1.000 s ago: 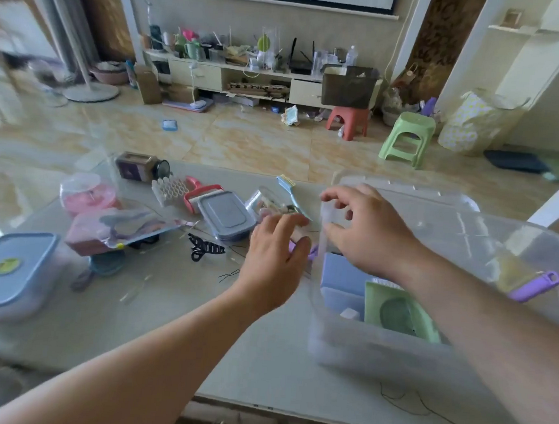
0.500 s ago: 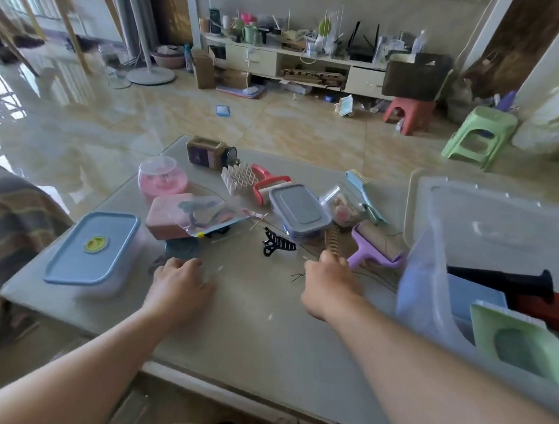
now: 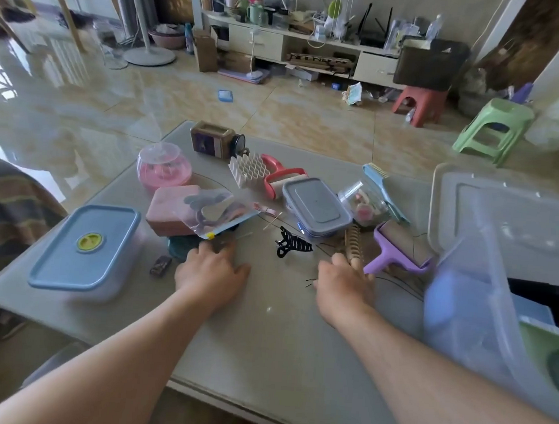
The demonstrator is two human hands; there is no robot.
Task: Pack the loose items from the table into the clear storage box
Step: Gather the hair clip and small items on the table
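The clear storage box (image 3: 467, 276) stands at the table's right, with a blue container, a green lid and a black-handled item inside. My right hand (image 3: 342, 283) lies just left of it, fingers curled on the near end of a wooden ridged stick (image 3: 352, 242). Beside that stick lies a purple lint roller (image 3: 398, 251). My left hand (image 3: 211, 271) rests palm down on the table, fingertips at the edge of a zip bag (image 3: 218, 212) and a dark teal item (image 3: 182, 246). A black hair claw (image 3: 290, 243) sits between my hands.
Loose items fill the far half of the table: a blue-lidded container (image 3: 84, 246), pink block (image 3: 171, 210), pink domed tub (image 3: 164, 167), brown jar (image 3: 215, 140), white honeycomb tray (image 3: 249, 169), red roller (image 3: 280, 178), grey-lidded box (image 3: 315, 206), blue brush (image 3: 383, 190). The box lid (image 3: 505, 213) lies behind the box.
Both hands left the box rim and came down to the table. The right hand closed on the wooden stick's end; the left settled by the zip bag. My view swung left.
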